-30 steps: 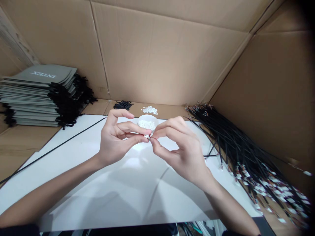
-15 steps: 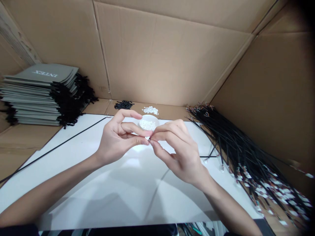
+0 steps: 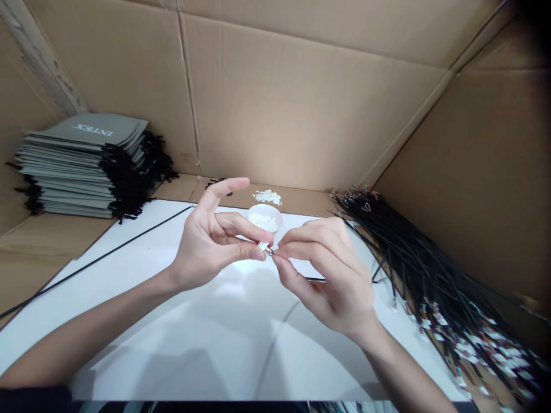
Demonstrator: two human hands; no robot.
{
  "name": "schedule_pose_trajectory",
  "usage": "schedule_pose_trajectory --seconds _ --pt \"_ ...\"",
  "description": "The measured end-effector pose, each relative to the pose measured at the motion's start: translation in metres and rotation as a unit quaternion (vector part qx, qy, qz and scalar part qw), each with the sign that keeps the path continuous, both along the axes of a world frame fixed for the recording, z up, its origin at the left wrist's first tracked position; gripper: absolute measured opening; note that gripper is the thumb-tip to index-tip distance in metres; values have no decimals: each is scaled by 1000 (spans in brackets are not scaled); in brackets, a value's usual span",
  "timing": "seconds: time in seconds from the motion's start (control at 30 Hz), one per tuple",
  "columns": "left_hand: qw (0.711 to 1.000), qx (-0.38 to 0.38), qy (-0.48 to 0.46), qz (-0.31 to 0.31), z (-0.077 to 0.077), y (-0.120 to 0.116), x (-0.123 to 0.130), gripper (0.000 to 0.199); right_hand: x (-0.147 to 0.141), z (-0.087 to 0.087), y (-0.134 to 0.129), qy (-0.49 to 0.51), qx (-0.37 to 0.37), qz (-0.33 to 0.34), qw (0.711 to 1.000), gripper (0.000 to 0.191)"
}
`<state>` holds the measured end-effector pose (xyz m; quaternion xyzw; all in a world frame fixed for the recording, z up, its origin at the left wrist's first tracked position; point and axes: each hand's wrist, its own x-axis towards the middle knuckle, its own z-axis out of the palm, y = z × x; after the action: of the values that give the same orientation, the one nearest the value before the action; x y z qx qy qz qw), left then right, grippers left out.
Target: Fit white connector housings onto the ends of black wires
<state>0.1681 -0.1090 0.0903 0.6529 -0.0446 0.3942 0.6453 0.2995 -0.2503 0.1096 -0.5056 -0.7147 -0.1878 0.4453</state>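
Between its thumb and a bent finger, my left hand (image 3: 206, 246) pinches a small white connector (image 3: 264, 246), index finger raised. My right hand (image 3: 331, 275) pinches thin wire ends (image 3: 271, 252) at the connector's right side. A black cable (image 3: 316, 279) shows behind my right hand. Just beyond the fingertips, a white bowl (image 3: 278, 221) holds small white pieces. Both hands are above the white board (image 3: 172, 355).
A stack of grey INTEX sheets (image 3: 86, 166) with black ties stands left. Many black cables (image 3: 413, 258) with white connectors lie right. White pieces (image 3: 267, 197) and partly hidden black pieces (image 3: 228, 194) lie behind the bowl. One long black cable (image 3: 112, 252) crosses the board's left side.
The white connector now shows between my fingers. My right hand has shifted right and slightly down, and my left index finger has lifted. The whole view has shifted a little.
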Motion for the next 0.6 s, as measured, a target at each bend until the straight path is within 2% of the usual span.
schedule_pose_trajectory --seconds 0.6 --pt "1000 -9 0 0 -2 -1 3 69 2 -1 2 11 -25 3 1000 16"
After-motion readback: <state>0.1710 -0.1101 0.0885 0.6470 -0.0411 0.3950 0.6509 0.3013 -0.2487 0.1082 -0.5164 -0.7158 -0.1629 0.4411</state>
